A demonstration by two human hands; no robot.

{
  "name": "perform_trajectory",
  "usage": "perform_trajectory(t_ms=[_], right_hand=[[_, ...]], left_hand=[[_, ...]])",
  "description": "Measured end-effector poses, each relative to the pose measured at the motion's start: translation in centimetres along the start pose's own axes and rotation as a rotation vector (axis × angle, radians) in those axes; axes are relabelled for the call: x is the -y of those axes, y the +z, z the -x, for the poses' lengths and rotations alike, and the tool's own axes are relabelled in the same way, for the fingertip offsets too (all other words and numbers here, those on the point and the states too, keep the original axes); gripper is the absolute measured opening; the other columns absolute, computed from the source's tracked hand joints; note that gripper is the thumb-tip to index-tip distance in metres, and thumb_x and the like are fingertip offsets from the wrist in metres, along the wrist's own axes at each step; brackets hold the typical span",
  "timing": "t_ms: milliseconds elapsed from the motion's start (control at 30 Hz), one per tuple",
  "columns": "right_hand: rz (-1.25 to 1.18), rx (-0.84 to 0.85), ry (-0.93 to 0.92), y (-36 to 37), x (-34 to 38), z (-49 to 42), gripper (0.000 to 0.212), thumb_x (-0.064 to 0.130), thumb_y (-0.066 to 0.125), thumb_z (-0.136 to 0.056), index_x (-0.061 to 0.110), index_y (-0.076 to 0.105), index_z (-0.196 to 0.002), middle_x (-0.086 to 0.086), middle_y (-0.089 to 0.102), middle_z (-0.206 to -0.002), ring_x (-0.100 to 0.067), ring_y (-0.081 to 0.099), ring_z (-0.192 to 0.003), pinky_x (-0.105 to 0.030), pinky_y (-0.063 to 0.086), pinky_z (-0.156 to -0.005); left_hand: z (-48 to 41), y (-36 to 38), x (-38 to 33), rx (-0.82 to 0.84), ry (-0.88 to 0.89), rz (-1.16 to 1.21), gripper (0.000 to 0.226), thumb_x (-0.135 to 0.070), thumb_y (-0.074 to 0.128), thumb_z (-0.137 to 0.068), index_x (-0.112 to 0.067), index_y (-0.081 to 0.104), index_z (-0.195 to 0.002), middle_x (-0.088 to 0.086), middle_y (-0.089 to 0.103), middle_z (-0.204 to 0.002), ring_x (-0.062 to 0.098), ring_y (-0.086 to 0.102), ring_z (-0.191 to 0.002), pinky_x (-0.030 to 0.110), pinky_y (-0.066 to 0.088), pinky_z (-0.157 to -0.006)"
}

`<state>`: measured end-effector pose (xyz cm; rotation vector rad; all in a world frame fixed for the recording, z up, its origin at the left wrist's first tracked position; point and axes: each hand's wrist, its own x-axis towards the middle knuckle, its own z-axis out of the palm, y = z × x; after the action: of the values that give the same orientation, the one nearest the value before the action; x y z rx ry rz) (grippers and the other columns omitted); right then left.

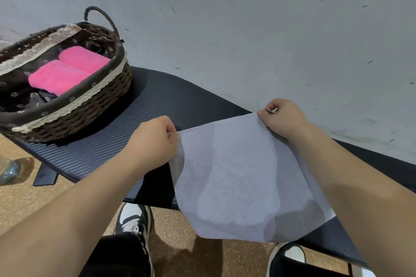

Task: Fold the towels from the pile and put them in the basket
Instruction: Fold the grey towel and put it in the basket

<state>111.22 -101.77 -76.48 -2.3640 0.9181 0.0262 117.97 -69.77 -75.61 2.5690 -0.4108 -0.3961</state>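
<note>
Towel: your pale lilac-grey cloth towel [231, 175] hangs between both hands, draped over the front edge of the black ribbed counter [157, 101].
Left grip: your left hand [155, 139] pinches one top corner.
Right grip: your right hand [281, 117] pinches the other.
Basket: dark woven wicker basket [96, 94], left, holding folded pink towels [67, 72].
Risk: a slackened pinch likely drops the towel to the floor [22, 198]; uneven corners would skew your fold.

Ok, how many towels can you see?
3. A far pink towel and a near pink towel lie folded side by side in the basket; the grey towel hangs pinched between left hand and right hand. Others may be hidden.
</note>
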Motion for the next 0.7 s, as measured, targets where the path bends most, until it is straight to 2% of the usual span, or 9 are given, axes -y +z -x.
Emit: perform_trajectory(t_ms=[67, 167, 233, 267, 333, 400, 467, 567, 700], right_hand=[[0.054, -0.064, -0.02, 0.4, -0.2, 0.4, 0.02, 0.047, 0.065, -0.092, 0.026, 0.066, -0.094, 0.003, 0.067, -0.103, -0.025, 0.065, -0.097, -0.041, 0.055, -0.088], [0.156, -0.064, -0.072, 0.4, -0.6, 0.8, 0.04, 0.051, 0.06, -0.095, 0.025, 0.068, -0.125, -0.005, 0.061, -0.129, -0.028, 0.059, -0.12, -0.043, 0.051, -0.099], [0.164, -0.009, -0.088, 0.0, -0.8, 0.7, 0.047, 0.05, 0.059, -0.097, 0.024, 0.064, -0.136, -0.003, 0.063, -0.132, -0.029, 0.05, -0.133, -0.045, 0.047, -0.107], [0.157, 0.021, -0.089, -0.3, -0.7, 0.8, 0.044, 0.048, 0.059, -0.097, 0.025, 0.065, -0.134, 0.0, 0.067, -0.128, -0.029, 0.05, -0.134, -0.045, 0.047, -0.108], [0.129, 0.033, -0.099, -0.7, -0.9, 0.7, 0.03, 0.043, 0.061, -0.093, 0.031, 0.071, -0.119, 0.002, 0.073, -0.112, -0.028, 0.054, -0.128, -0.044, 0.05, -0.104], [0.061, 0.003, -0.104, -1.2, -0.8, 0.7, 0.015, 0.03, 0.064, -0.091, 0.032, 0.074, -0.103, 0.004, 0.073, -0.098, -0.025, 0.06, -0.116, -0.04, 0.054, -0.097], [-0.009, 0.003, -0.106, -1.7, -0.7, 1.0, 0.013, 0.017, 0.065, -0.092, 0.026, 0.074, -0.09, 0.002, 0.072, -0.089, -0.02, 0.065, -0.094, -0.029, 0.054, -0.078], [-0.105, 0.016, -0.08, -2.4, -1.0, 1.6, 0.013, 0.013, 0.065, -0.093, 0.022, 0.073, -0.086, 0.002, 0.071, -0.084, -0.012, 0.062, -0.073, -0.023, 0.045, -0.06], [-0.22, 0.047, -0.051, -3.0, -1.6, 1.9, 0.012, 0.01, 0.068, -0.09, 0.021, 0.071, -0.086, 0.003, 0.065, -0.077, -0.014, 0.059, -0.068, -0.024, 0.045, -0.06]], left_hand=[[0.1, 0.3, 0.0, -0.021, 0.043, -0.046, 0.009, -0.029, 0.059, -0.096, -0.023, 0.058, -0.089, -0.005, 0.061, -0.086, 0.015, 0.057, -0.081, 0.03, 0.039, -0.059], [0.0, 0.3, 0.2, -0.02, 0.063, -0.056, 0.014, -0.03, 0.063, -0.093, -0.023, 0.056, -0.103, -0.004, 0.053, -0.1, 0.018, 0.057, -0.087, 0.033, 0.044, -0.07], [0.0, 0.1, 0.1, 0.009, 0.045, -0.049, 0.028, -0.032, 0.067, -0.092, -0.024, 0.057, -0.117, -0.003, 0.053, -0.106, 0.017, 0.056, -0.092, 0.032, 0.043, -0.074], [0.0, 0.0, 0.1, 0.022, 0.036, -0.047, 0.031, -0.032, 0.069, -0.091, -0.024, 0.058, -0.119, -0.002, 0.056, -0.107, 0.018, 0.056, -0.094, 0.032, 0.043, -0.074], [0.0, -0.3, -0.2, 0.046, 0.002, -0.02, 0.025, -0.033, 0.071, -0.092, -0.022, 0.062, -0.113, -0.004, 0.063, -0.1, 0.018, 0.059, -0.092, 0.033, 0.046, -0.071], [-0.1, -0.5, -0.4, 0.078, -0.038, 0.002, 0.012, -0.032, 0.071, -0.091, -0.022, 0.066, -0.096, -0.004, 0.066, -0.089, 0.016, 0.062, -0.085, 0.033, 0.051, -0.068], [-0.2, -0.8, -0.8, 0.103, -0.037, -0.036, 0.012, -0.032, 0.07, -0.091, -0.023, 0.066, -0.086, -0.003, 0.067, -0.085, 0.016, 0.062, -0.082, 0.032, 0.051, -0.067], [-0.2, -0.9, -1.6, 0.127, -0.014, -0.099, 0.012, -0.03, 0.067, -0.093, -0.022, 0.062, -0.087, -0.001, 0.066, -0.089, 0.015, 0.06, -0.08, 0.032, 0.049, -0.062], [-0.3, -0.9, -2.2, 0.156, -0.022, -0.073, 0.004, -0.023, 0.063, -0.092, -0.024, 0.059, -0.092, -0.002, 0.067, -0.091, 0.016, 0.062, -0.083, 0.04, 0.056, -0.073]])
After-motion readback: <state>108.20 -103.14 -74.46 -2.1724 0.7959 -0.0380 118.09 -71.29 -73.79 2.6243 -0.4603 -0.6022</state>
